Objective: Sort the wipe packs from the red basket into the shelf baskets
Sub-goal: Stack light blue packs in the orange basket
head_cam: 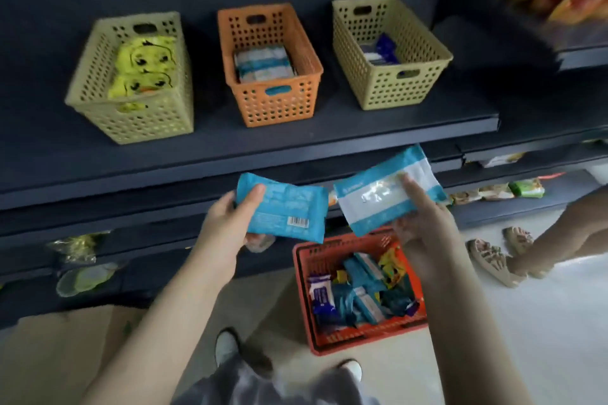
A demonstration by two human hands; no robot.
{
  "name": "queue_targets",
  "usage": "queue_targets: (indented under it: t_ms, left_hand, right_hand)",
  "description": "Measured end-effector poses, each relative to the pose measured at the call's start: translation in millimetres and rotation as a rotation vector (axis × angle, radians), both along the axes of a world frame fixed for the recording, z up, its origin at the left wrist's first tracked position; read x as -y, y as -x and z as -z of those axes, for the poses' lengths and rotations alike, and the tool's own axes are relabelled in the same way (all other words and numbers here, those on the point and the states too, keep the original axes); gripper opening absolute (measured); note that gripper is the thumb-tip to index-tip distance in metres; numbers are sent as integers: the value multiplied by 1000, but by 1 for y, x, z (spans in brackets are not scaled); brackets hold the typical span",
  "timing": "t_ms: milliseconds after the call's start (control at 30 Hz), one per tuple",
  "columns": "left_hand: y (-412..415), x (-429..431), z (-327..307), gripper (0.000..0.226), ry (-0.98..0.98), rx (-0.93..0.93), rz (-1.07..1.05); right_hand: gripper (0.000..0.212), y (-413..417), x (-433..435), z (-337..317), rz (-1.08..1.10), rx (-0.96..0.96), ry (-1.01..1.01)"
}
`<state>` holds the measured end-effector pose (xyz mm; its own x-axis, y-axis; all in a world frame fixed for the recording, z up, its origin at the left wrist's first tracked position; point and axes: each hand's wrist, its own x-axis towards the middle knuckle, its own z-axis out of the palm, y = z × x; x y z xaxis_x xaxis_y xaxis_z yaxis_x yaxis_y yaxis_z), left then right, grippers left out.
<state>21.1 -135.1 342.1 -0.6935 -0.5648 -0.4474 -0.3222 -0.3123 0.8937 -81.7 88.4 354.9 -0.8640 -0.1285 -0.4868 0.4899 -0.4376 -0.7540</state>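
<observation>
Head cam, looking down at a dark shelf (296, 135) with three baskets in a row. Far left is the olive basket (148, 122), full of yellow duck packs (144, 66), so not a match for what's being held.

Next over, the left hand (230, 217) grips a teal pack (289, 207), thumb on top and fingers curled underneath, barcode side up. The pack's long axis runs roughly side to side. The orange basket (276, 105) sits on the shelf up and ahead of this hand, almost straight above it, and already holds blue-and-white packs (263, 64). I'd guess both held packs go in there.

Then there's the blue-and-white pack (385, 194) in the right hand (424, 220), thumb pressed on its face and fingers underneath. It's tilted, with the long axis rising to the upper right. For this one the orange basket lies up and to the left, so the left hand has the shorter, straighter reach. The tan basket (394, 89) above the right hand has dark blue packs (381, 51), which looks like the wrong home.

The red basket (302, 299) sits on the floor below the right hand with plenty of mixed packs left inside.
</observation>
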Motion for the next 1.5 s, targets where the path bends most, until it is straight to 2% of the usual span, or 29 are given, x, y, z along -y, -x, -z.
queue_targets:
  t_ms: [100,200,333,533,700,900,1033,1133,1233,1300,1400,1500]
  left_hand:
    - [-11,55,-25,21,60,-49,-5]
    - [-19,109,-45,18,89,-92,14]
    - [-26,165,-68,26,99,-147,35]
    - [0,205,-84,17,29,-218,31]
    - [52,224,-94,17,-1,-207,-63]
    - [130,250,-102,23,24,-265,-142]
    - [175,263,-96,20,-56,-256,-183]
    - [197,272,-91,21,-111,-284,-190]
    - [210,282,-85,22,-182,-306,-182]
    - [216,290,-81,22,-233,-307,-187]
    - [222,299,-76,24,-295,-293,-191]
    - [229,307,-73,34,-314,-228,-199]
  right_hand:
    - [30,-7,60,-31,34,-111,-64]
    - [25,-13,111,-49,53,-155,-86]
    - [22,-10,160,-69,74,-198,-22]
    - [21,14,198,-82,31,-285,-58]
    - [19,74,224,-90,33,-346,-100]
    - [23,180,264,-86,-44,-384,-296]
    - [15,246,303,-67,-238,-353,-533]
    - [12,284,337,-43,-346,-265,-637]
    - [32,304,359,-21,-404,-153,-600]
    - [41,312,366,-11,-408,-97,-662]
    - [30,319,369,-2,-399,-85,-804]
    - [21,315,364,-6,-470,-193,-1047]
